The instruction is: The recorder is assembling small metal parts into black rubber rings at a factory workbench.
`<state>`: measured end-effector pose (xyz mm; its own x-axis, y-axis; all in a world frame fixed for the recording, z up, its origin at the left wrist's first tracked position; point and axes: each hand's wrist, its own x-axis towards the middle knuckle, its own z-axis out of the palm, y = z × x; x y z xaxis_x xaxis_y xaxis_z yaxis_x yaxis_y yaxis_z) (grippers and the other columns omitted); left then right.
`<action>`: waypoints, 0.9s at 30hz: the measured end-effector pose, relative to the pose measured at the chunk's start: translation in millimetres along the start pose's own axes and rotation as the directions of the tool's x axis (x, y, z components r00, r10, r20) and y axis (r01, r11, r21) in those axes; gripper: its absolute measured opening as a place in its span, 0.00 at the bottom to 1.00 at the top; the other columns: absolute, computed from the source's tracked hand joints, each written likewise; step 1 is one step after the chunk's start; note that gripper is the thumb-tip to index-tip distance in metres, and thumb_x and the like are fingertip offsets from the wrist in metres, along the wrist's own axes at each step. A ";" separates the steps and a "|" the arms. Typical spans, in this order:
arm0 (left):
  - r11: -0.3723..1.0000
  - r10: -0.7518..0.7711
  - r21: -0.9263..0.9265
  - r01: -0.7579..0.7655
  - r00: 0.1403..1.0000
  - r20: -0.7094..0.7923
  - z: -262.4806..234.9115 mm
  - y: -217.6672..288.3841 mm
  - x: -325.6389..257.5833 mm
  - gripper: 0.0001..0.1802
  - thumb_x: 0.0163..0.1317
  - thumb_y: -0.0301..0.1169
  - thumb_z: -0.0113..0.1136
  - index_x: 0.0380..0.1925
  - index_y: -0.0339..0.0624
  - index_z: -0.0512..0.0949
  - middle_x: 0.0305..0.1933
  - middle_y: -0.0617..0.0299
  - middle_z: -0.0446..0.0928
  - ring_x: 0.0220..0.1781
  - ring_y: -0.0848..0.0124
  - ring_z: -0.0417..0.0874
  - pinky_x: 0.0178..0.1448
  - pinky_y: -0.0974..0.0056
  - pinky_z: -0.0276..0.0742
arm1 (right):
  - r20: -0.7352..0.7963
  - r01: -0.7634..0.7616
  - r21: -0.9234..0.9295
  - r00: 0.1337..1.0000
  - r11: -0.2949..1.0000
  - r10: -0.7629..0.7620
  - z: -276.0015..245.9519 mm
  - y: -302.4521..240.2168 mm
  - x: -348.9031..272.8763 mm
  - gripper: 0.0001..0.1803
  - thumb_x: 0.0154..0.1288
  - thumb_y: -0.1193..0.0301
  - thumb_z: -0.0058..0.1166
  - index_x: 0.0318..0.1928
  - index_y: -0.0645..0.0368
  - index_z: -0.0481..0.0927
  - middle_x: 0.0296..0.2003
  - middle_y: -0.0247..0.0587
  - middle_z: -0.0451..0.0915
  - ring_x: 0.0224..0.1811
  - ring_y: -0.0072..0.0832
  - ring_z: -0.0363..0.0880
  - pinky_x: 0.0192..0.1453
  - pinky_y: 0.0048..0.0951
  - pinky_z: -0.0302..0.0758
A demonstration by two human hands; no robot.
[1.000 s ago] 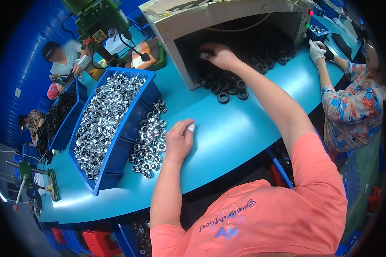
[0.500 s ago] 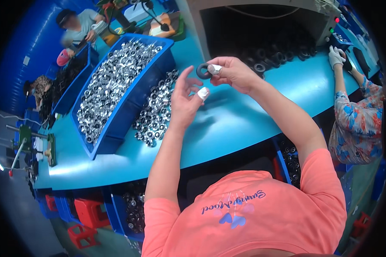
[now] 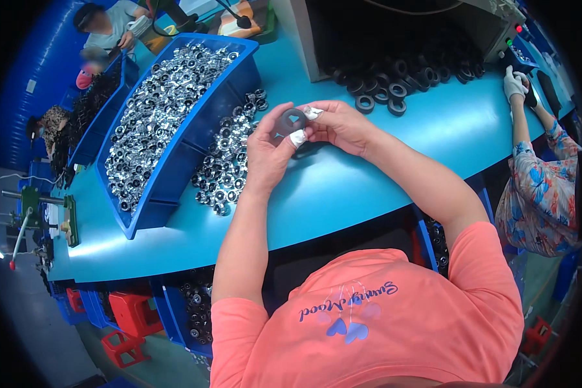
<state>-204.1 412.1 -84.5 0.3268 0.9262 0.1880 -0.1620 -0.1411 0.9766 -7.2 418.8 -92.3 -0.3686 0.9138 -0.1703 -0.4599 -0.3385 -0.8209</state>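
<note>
My left hand point(image 3: 269, 147) and my right hand point(image 3: 339, 123) meet above the turquoise table point(image 3: 343, 187), both holding one dark grey ring-shaped part point(image 3: 292, 120) between the fingertips. Some fingertips are wrapped in white tape. Just left of my hands lies a loose heap of small silver and black round parts point(image 3: 229, 158). Beyond my right hand, black rings point(image 3: 394, 81) spill out of the dark mouth of a grey machine point(image 3: 394, 32).
A long blue bin point(image 3: 194, 139) full of silver round parts stands at the left. A person in a patterned shirt point(image 3: 540, 194) with a white glove works at the right. Other people sit at the far left. Red stools point(image 3: 126, 317) stand under the table.
My right hand came back from the machine mouth with a dark ring. My left hand rose from the table to meet it. Both now hold the ring closer to me.
</note>
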 end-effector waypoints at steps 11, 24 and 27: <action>0.900 0.115 0.422 -0.105 0.993 0.000 -0.2 -11.8 -0.2 0.27 0.64 0.24 0.70 0.62 0.37 0.75 0.52 0.61 0.80 0.50 0.75 0.82 0.52 0.69 0.81 | -0.044 0.006 -0.014 0.999 1.000 -0.007 -2.8 4.7 5.8 0.16 0.73 0.68 0.63 0.56 0.60 0.83 0.41 0.30 0.84 0.37 0.14 0.81 0.46 0.19 0.80; 0.730 -0.068 -0.650 0.210 0.969 0.236 -23.0 -7.9 -0.1 0.29 0.77 0.42 0.50 0.68 0.30 0.68 0.50 0.49 0.80 0.42 0.66 0.80 0.46 0.58 0.81 | -0.139 0.260 -0.553 0.908 0.792 -0.395 8.7 -13.6 -0.4 0.12 0.71 0.69 0.62 0.49 0.62 0.86 0.35 0.31 0.85 0.34 0.16 0.78 0.42 0.23 0.78; 0.656 -0.062 -0.713 0.248 0.959 0.276 -25.9 -6.9 0.4 0.31 0.78 0.45 0.49 0.68 0.30 0.68 0.50 0.49 0.79 0.41 0.68 0.77 0.45 0.60 0.78 | 0.088 0.261 -0.901 0.892 0.347 -0.444 3.3 -18.7 19.9 0.18 0.64 0.75 0.59 0.56 0.56 0.84 0.47 0.39 0.83 0.40 0.27 0.81 0.48 0.31 0.79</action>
<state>-226.9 422.5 -93.8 0.5806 0.8006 0.1484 -0.6894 0.3864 0.6127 -8.7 442.5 -78.5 -0.1952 0.9455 0.2607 0.4716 0.3235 -0.8203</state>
